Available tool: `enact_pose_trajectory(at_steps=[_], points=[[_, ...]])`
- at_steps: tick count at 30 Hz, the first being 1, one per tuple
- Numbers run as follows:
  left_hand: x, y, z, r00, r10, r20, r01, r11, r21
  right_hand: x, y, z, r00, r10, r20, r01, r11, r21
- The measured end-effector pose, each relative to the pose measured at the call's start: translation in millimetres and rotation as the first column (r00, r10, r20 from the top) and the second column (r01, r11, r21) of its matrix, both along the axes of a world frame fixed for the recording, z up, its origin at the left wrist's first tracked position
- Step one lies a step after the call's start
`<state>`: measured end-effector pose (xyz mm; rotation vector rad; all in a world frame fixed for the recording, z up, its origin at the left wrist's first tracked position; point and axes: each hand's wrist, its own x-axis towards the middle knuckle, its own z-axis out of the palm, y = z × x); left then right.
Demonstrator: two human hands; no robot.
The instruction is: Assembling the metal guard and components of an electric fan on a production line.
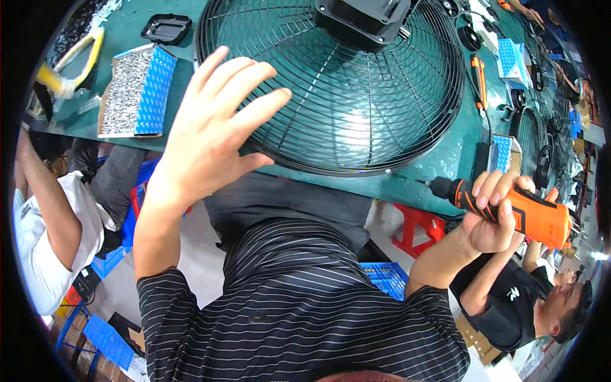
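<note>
A large round fan guard [299, 127] of black wire lies on the green table, with a black motor box [363, 22] at its far middle. Over the guard's left rim hovers my left hand [219, 124], open, its fingers spread and holding nothing. My right hand [493, 210] grips an orange and black electric screwdriver [534, 219] out past the table's front edge at the right. The tool's bit points left, toward the near right part of the guard, and stays apart from it. Whether my left fingertips touch the wires I cannot tell.
Left of the guard stands an open blue box [130, 92] full of small screws, with a black tray [166, 29] behind it. An orange and black tool [479, 83] and another blue box [505, 155] lie at right. People sit on both sides; a red stool [417, 229] is below.
</note>
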<state>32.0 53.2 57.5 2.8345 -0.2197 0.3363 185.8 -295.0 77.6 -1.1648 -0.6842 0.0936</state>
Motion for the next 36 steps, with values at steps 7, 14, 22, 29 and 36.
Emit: enact_pose_trajectory(at_steps=[7, 14, 22, 29, 36], points=[[4, -75, -16, 0.989, -0.010, 0.145, 0.022, 0.996, -0.081, -23, -13, -7, 0.982, -0.179, 0.058, 0.181, 0.983, -0.030], [4, -115, -30, 0.980, -0.007, 0.198, 0.009, 1.000, -0.008, -39, 0, -12, 0.905, -0.399, 0.147, 0.413, 0.907, -0.080], [-51, 52, 24, 0.771, 0.619, 0.152, -0.630, 0.776, 0.037, -48, 7, -12, 0.886, -0.444, 0.133, 0.456, 0.886, -0.079], [-72, 145, 20, 0.856, 0.510, -0.090, -0.483, 0.849, 0.216, -46, 0, -11, 0.900, -0.421, 0.116, 0.436, 0.883, -0.175], [-64, 138, 21, 0.737, 0.658, -0.155, -0.657, 0.751, 0.064, -46, -5, -10, 0.929, -0.369, 0.018, 0.369, 0.928, -0.058]])
